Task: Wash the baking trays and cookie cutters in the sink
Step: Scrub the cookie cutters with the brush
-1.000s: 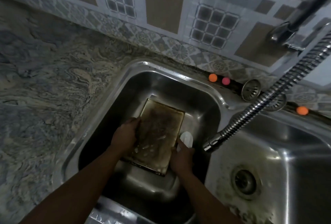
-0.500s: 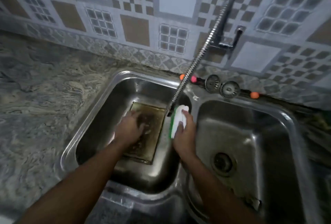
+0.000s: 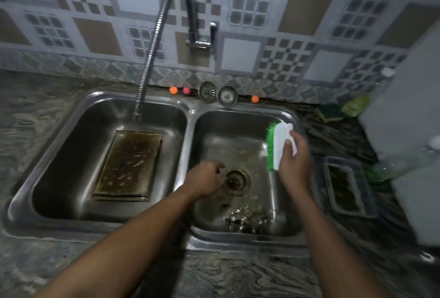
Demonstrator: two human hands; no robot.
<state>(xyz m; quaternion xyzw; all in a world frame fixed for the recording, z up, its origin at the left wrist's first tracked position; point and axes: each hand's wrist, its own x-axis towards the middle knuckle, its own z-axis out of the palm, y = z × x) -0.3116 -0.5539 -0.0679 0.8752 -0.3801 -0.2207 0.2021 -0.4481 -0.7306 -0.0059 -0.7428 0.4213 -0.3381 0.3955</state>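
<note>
A dark, stained baking tray (image 3: 129, 165) lies flat in the left sink basin (image 3: 71, 154) with nobody touching it. My right hand (image 3: 295, 161) grips a white scrub brush with green bristles (image 3: 277, 145) over the right edge of the right sink basin (image 3: 238, 140). My left hand (image 3: 207, 179) hovers above the right basin beside the drain (image 3: 235, 179), fingers loosely curled and holding nothing. A heap of small metal cookie cutters (image 3: 247, 220) lies at the near side of the right basin.
A flexible spring faucet hose (image 3: 152, 42) hangs down into the left basin. Two strainer plugs (image 3: 217, 94) and small coloured balls (image 3: 173, 90) sit on the back ledge. A clear tray (image 3: 347, 188), a sponge (image 3: 331, 111) and a bottle (image 3: 404, 161) stand on the right counter.
My left hand has let go of the baking tray and moved right over the other basin. My right hand has carried the brush to the right basin's edge. The view has shifted right.
</note>
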